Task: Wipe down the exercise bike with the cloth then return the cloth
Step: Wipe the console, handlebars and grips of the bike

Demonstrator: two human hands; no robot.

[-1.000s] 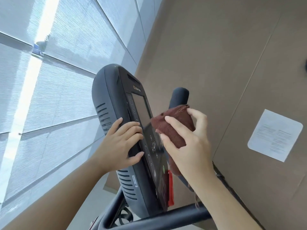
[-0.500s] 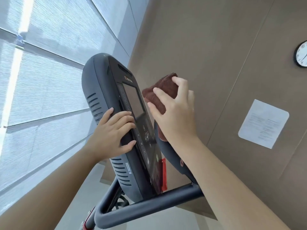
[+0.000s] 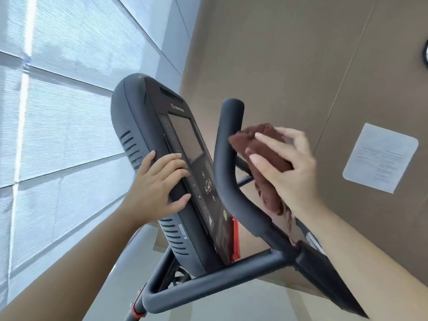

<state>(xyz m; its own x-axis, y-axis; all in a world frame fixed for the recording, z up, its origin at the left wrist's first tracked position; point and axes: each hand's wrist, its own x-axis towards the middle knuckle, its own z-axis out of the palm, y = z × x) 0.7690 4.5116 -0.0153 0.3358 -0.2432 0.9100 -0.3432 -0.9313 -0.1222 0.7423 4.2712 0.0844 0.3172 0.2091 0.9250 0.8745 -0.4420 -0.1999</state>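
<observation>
The exercise bike's console (image 3: 148, 163) is seen tilted, its dark screen (image 3: 185, 137) facing up and to the right. The left hand (image 3: 157, 188) is laid over the console's left edge, the fingers (image 3: 171, 158) curled onto the button strip beside the screen and the thumb (image 3: 179, 201) pressed against the panel lower down, so the console is gripped from the side. A dark brown cloth (image 3: 261, 156) is bunched in the right hand (image 3: 287, 172), whose fingers are closed over it; the cloth is held against the right side of the upright curved handlebar (image 3: 223, 163), just below the rounded tip. A loose tail of the cloth is seen hanging down under the wrist, along the lower part of the bar. A horizontal frame bar (image 3: 220, 276) is crossed below the console. A red strip (image 3: 235, 239) is visible at the console's lower right edge. Behind, a white paper notice (image 3: 379, 157) is fixed to the brown wall (image 3: 289, 54), and window blinds (image 3: 58, 100) fill the left.
</observation>
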